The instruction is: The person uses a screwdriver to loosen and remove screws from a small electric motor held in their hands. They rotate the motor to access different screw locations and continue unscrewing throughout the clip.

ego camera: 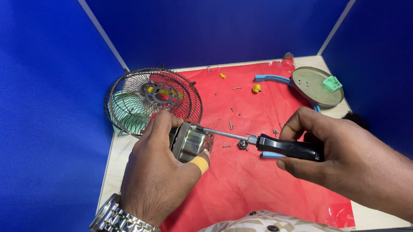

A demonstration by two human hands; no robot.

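A small metal motor housing is gripped in the left hand, near-left over the red mat; a yellow plaster is worn on the thumb, a metal watch on the wrist. A black-handled screwdriver is clasped in the right hand, shaft laid level, tip set against the housing's right face. Step judged: a screw on the housing is being driven or backed out. Next move is judged to call for a steady twist with the tip kept seated and the housing held firm.

Just below the shaft a small nut or washer is seen, with loose screws scattered close by — easily knocked. Farther left, a wire fan guard with green blades inside stands just behind the left hand. Far right: a round grey base plate, a green block on it, a blue curved piece, a yellow part.
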